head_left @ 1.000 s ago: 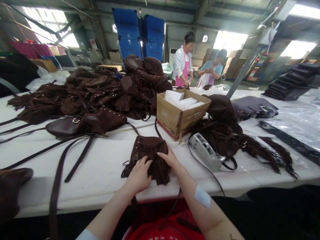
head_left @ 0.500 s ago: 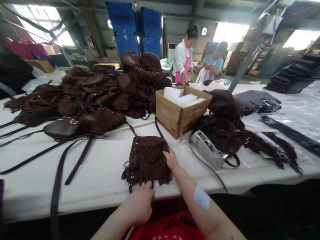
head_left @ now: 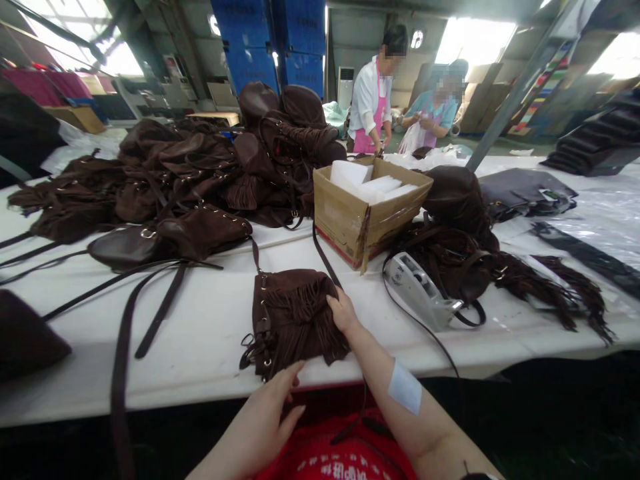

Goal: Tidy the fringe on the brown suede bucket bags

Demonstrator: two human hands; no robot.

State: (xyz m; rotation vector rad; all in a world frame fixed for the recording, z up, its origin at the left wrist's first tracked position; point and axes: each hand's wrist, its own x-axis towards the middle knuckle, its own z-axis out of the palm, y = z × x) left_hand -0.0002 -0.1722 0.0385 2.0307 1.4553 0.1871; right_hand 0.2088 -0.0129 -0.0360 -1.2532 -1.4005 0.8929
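Fringe point(head_left: 320, 327) in thin, dark brown strips covers much of the front of a small, soft, dark brown suede bag point(head_left: 293, 310). The bag lies flat on a long white table point(head_left: 200, 360), close to the front edge, right before the person. Down its left side run small shiny metal rings point(head_left: 267, 363).

The right hand point(head_left: 344, 313) grips the bag's right edge, with the thumb on the front. The left hand point(head_left: 275, 403) is loose and spread, and nothing shows in it. Its fingers point at the bottom of the bag, with the thumb apart from them. I cannot tell if the fingertips touch the bag. A pale blue square patch point(head_left: 405, 387) sits on the right arm.

Behind the bag is an open brown cardboard box point(head_left: 345, 217) with flat white sheets point(head_left: 350, 173) poking up out of it. A gray plastic tape dispenser point(head_left: 420, 293) stands to the right of the bag. To the left, 1 longer dark brown bag point(head_left: 200, 233) lies in front of a big pile of dark brown bags point(head_left: 185, 173). Farther back are 2 people point(head_left: 370, 100) and tall blue boxes point(head_left: 250, 60).
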